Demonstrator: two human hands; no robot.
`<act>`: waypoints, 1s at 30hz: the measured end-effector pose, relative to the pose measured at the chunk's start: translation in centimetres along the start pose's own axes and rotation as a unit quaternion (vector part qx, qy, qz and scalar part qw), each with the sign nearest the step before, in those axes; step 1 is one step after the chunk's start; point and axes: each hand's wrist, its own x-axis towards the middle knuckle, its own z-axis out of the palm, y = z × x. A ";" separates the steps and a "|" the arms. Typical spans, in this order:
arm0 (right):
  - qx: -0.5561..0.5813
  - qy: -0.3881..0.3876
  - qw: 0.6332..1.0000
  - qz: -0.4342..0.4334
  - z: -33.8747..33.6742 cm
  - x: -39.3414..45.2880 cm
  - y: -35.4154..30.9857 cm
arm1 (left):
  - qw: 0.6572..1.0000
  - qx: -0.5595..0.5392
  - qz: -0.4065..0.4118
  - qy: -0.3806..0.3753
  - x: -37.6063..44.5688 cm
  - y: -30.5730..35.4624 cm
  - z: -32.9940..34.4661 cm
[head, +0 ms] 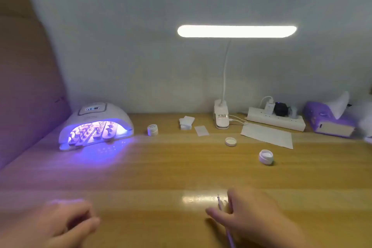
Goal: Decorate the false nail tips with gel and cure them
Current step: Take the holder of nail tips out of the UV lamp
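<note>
Fingers of the right hand pinch a thin brush near the bench's front edge, while the left hand rests loosely curled, holding nothing, toward the front left corner. Nail tips on stands sit inside the lit curing lamp at the back left. An open gel jar stands right of centre, its lid just behind it.

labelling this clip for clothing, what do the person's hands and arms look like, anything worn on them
Both are bare: no gloves, rings, watch or sleeves show on the left hand or the right hand. Only the hands and the start of each wrist are in frame, blurred, so the fingernails cannot be made out.
</note>
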 end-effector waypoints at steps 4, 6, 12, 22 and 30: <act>-0.048 -0.029 0.998 -0.018 -0.2 1.0 -1.3 | 0.986 -0.160 0.004 0.046 6.4 7.5 3.8; -0.040 -0.041 0.998 -0.029 -0.2 1.6 -1.4 | 0.964 -0.254 -0.036 0.074 9.6 9.6 5.9; 0.021 -0.021 0.999 -0.035 -0.5 6.2 -1.2 | 0.950 -0.204 -0.036 0.234 13.2 11.8 9.3; 0.177 0.090 0.980 0.024 0.5 7.5 2.1 | 0.961 -0.003 0.086 0.264 10.2 11.9 10.6; 0.187 0.124 0.974 0.009 0.9 7.9 1.9 | 0.966 -0.005 0.043 0.255 11.1 11.0 10.7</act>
